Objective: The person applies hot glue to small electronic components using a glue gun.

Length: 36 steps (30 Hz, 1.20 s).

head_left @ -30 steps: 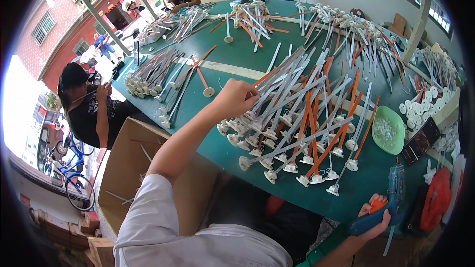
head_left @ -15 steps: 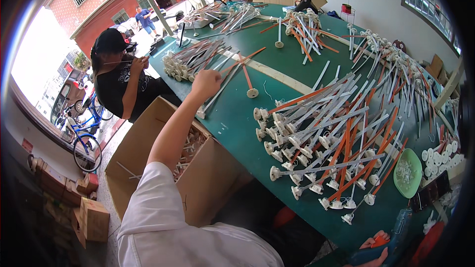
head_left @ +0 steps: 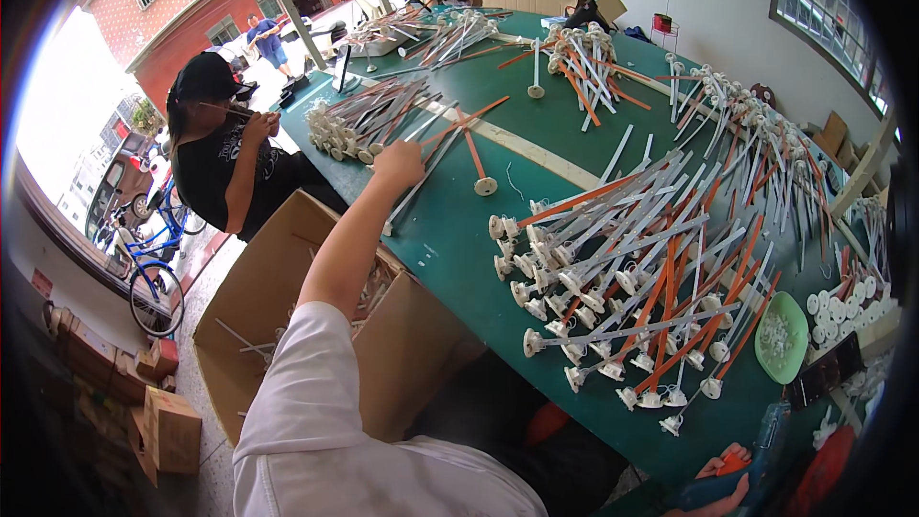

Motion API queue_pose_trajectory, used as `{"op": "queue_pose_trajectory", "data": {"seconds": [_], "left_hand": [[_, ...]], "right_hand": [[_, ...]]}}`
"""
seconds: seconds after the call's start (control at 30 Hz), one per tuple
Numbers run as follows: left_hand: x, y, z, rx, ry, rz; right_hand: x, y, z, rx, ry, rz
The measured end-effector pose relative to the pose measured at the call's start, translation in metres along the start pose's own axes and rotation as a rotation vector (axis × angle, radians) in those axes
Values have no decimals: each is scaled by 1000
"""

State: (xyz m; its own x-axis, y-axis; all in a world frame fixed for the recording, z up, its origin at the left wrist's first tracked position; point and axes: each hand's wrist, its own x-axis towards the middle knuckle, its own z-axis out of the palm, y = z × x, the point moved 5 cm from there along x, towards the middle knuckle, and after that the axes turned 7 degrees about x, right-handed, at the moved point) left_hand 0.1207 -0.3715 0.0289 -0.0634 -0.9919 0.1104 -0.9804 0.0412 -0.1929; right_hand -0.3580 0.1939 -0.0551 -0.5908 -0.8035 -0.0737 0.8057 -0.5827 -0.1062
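My left hand (head_left: 398, 164), arm stretched far over the green table (head_left: 450, 258), is closed round a pale strip (head_left: 433, 121) that sticks out past the knuckles. Right beside it lie a row of white round bases (head_left: 340, 134) with grey and brown strips. An orange strip on a round base (head_left: 484, 187) lies just to the hand's right. At the lower right edge, my right hand (head_left: 725, 469) has its fingers curled round the orange part of a blue tool (head_left: 766, 450), largely cut off by the dark rim.
A large pile of strips with round bases (head_left: 613, 297) covers the near right table. Beyond it stand a green bowl (head_left: 782, 337) of small clear pieces and white discs (head_left: 842, 306). An open carton (head_left: 431, 354) sits under my left arm. A co-worker (head_left: 215, 153) stands at the left.
The view has shifted slightly. A white round base now shows at the left side of my left hand, which stays near the same spot. My right hand looks unmoved.
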Motion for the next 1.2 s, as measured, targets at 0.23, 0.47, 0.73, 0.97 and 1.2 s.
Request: {"op": "queue_pose_trajectory", "data": {"seconds": [0.23,0.47,0.73,0.97,1.2], "left_hand": [[-11,-11,2,78,-15,-4],[-27,-18,-25,196,138,76],[-128,50,-131,-953,514,439],[-265,172,-141,-1465,-16,866],[-316,223,-76,-1592,-305,653]], "right_hand": [[3,-19,-15,-102,54,119],[3,-26,-25,-221,-88,83],[-8,-18,-19,-225,-119,-171],[-5,-17,-19,-166,-132,-193],[-8,-13,-14,-161,-99,-231]]}}
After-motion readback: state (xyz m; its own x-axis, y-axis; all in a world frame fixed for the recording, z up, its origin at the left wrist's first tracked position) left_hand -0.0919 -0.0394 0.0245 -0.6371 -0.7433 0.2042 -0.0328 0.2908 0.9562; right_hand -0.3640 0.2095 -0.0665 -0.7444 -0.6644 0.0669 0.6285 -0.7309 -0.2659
